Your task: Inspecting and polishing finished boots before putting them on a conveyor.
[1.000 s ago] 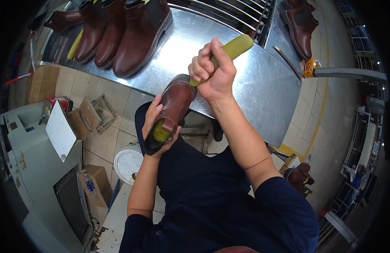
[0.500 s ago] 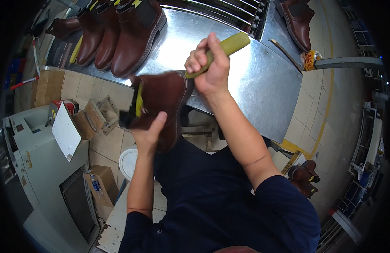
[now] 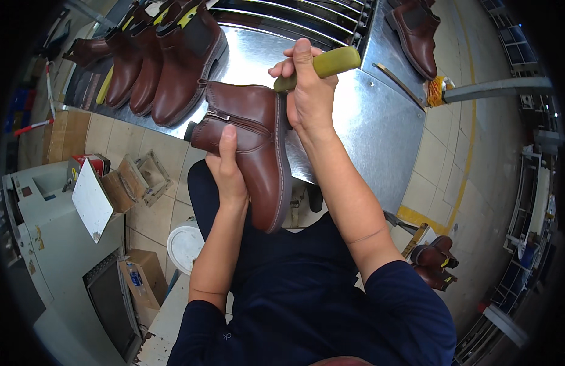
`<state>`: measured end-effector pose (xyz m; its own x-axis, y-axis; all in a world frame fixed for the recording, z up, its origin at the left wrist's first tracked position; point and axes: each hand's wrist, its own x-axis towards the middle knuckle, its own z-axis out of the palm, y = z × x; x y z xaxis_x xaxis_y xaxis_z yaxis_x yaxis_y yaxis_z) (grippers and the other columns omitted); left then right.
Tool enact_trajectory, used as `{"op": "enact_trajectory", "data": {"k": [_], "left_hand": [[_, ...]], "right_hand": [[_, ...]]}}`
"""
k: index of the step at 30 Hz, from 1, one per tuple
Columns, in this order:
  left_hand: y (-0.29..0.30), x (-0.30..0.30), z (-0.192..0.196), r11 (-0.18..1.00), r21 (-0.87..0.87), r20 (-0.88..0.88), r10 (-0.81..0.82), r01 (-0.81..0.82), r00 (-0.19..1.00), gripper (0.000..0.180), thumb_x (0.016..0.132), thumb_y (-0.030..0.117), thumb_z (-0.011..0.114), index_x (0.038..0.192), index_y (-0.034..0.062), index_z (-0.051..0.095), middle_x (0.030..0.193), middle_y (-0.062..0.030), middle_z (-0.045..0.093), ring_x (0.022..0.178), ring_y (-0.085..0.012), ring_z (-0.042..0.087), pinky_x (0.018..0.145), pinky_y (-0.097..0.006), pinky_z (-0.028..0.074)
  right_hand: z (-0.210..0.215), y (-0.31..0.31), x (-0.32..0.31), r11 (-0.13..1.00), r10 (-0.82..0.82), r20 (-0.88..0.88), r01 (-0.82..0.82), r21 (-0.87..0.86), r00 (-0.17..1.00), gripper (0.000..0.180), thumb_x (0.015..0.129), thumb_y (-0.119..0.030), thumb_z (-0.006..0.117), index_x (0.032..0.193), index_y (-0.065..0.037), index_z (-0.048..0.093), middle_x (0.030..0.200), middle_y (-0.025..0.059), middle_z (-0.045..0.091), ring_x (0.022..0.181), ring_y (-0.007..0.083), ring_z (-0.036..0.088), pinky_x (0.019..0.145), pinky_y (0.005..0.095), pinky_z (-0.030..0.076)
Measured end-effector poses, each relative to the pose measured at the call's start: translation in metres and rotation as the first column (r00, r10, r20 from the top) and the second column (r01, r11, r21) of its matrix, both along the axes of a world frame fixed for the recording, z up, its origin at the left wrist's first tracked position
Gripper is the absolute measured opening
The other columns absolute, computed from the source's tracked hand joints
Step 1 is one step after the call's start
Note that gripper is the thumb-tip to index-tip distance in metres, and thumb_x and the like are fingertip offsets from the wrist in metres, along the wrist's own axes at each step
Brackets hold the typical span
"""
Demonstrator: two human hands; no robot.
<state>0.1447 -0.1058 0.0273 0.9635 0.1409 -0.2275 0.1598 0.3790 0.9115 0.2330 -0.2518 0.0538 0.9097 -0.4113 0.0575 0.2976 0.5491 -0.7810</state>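
Note:
A brown leather ankle boot (image 3: 264, 177) lies tilted over the near edge of the metal table, its toe pointing down towards my lap. The side turned up shows a zip with a small metal pull, and stitching runs along the sole's edge. My left hand (image 3: 229, 171) grips the boot from the left, its thumb lying on the shaft below the zip and its other fingers mostly hidden beneath. My right hand (image 3: 312, 97) is wrapped round an olive-green rounded bar (image 3: 340, 62); its near end is at the boot's heel, though contact is unclear.
Several brown boots (image 3: 185, 79) stand on the metal table (image 3: 380, 140) at the left. Behind is a slatted metal rack (image 3: 295, 21). Another boot (image 3: 417, 39) sits at far right, more boots (image 3: 434, 262) lower right. A white lidded bucket (image 3: 186, 246) and grey machine (image 3: 63, 250) are left.
The boot has turned over, bringing its zipped side up where the yellow-edged opening showed before. My right hand has shifted slightly, still holding the green bar.

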Motion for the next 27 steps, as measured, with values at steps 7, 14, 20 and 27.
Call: {"op": "enact_trajectory", "data": {"k": [7, 14, 20, 27], "left_hand": [[0.012, 0.007, -0.023, 0.998, -0.053, 0.048, 0.04, -0.038, 0.998, 0.046, 0.102, 0.039, 0.06, 0.119, -0.0036, 0.066, 0.111, -0.0105, 0.07, 0.096, -0.0171, 0.068, 0.086, -0.031, 0.053], [0.014, 0.011, -0.018, 0.991, -0.087, 0.033, 0.107, -0.104, 0.994, 0.035, 0.101, 0.032, 0.065, 0.106, -0.0025, 0.07, 0.102, -0.0054, 0.069, 0.092, -0.0118, 0.06, 0.083, -0.028, 0.047], [0.014, 0.01, -0.011, 0.994, -0.044, 0.068, 0.105, -0.102, 0.992, 0.036, 0.102, 0.032, 0.066, 0.1, -0.0032, 0.072, 0.097, -0.0042, 0.07, 0.089, -0.0111, 0.06, 0.082, -0.029, 0.047], [0.017, 0.01, 0.056, 0.708, 0.663, 0.274, -0.533, 0.244, 0.801, 0.043, 0.082, 0.025, 0.086, 0.111, -0.0024, 0.071, 0.092, -0.0162, 0.078, 0.088, -0.0209, 0.077, 0.08, -0.033, 0.058]], "right_hand": [[-0.008, 0.021, 0.021, 0.967, -0.037, -0.115, 0.006, -0.256, 0.993, 0.029, 0.099, -0.026, 0.075, 0.098, 0.001, 0.066, 0.082, 0.0067, 0.066, 0.065, 0.0129, 0.061, 0.063, 0.0278, 0.05], [0.0, 0.03, 0.001, 0.967, -0.019, 0.047, 0.03, -0.254, 0.999, 0.025, 0.097, -0.02, 0.076, 0.082, -0.005, 0.062, 0.064, 0.0003, 0.052, 0.053, 0.0097, 0.044, 0.053, 0.0275, 0.038], [0.007, 0.034, -0.07, 0.98, 0.177, -0.072, -0.183, -0.085, 0.982, 0.024, 0.097, -0.021, 0.074, 0.083, -0.006, 0.063, 0.062, -0.0015, 0.053, 0.053, 0.0086, 0.047, 0.052, 0.0257, 0.039], [-0.004, -0.073, -0.137, 0.988, 0.156, -0.125, -0.157, 0.005, 0.98, 0.035, 0.106, -0.037, 0.054, 0.114, -0.004, 0.057, 0.067, 0.0003, 0.044, 0.061, 0.0165, 0.05, 0.061, 0.036, 0.046]]}}
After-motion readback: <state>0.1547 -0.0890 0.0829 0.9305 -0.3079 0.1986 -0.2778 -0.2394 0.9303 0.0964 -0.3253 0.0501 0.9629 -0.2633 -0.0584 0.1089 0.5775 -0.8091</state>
